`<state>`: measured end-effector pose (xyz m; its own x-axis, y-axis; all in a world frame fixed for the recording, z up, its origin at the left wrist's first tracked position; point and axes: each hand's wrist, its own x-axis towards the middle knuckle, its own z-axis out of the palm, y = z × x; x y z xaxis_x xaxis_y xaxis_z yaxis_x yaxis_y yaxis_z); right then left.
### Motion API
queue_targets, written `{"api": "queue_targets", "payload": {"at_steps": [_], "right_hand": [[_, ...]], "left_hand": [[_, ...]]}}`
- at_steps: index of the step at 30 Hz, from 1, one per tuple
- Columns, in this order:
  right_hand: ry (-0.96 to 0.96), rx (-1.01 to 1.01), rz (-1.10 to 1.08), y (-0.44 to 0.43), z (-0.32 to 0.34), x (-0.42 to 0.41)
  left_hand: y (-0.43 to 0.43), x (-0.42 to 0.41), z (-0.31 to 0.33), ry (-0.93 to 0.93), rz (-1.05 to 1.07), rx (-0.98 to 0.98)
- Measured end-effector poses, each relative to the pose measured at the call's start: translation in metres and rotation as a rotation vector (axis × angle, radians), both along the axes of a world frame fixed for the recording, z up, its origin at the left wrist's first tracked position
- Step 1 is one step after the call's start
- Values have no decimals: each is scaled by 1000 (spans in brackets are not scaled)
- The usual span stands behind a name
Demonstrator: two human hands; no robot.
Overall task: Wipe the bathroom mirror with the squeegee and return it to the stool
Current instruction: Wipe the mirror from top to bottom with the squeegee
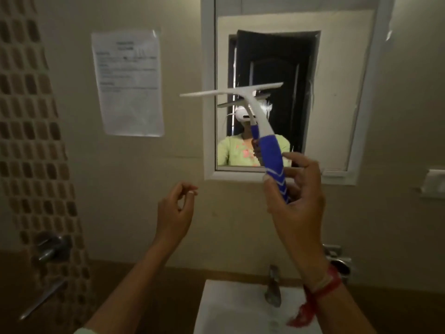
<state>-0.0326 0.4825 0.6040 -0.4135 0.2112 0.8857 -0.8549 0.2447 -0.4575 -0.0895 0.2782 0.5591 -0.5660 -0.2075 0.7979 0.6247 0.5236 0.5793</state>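
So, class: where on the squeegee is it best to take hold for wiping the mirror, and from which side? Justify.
Grip the blue handle of the squeegee from below, as the right hand does. It is narrow enough for the fingers to wrap, and holding it low leaves the wide white blade free on top to face the mirror.

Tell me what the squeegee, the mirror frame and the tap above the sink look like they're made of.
The squeegee looks like smooth matte white plastic; its blue grip with white chevrons may be rubbery. The mirror frame is glossy white, moulded-looking, probably plastic or painted. The tap looks like dull grey metal with a faint sheen, though blurred.
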Motion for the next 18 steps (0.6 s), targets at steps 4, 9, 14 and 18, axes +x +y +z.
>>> {"api": "queue_targets", "payload": {"at_steps": [4, 9, 14, 18], "right_hand": [[87, -13, -103, 10, 35, -15], [184, 1, -245, 11, 74, -42], [292, 17, -380, 12, 128, -64], [370, 50, -483, 7, 169, -80]], "left_hand": [[1, -34, 46, 163, 93, -117], [-1, -81, 119, 281, 203, -253], [-4, -122, 182, 284, 413, -364], [6, -143, 209, 282, 318, -362]]}}
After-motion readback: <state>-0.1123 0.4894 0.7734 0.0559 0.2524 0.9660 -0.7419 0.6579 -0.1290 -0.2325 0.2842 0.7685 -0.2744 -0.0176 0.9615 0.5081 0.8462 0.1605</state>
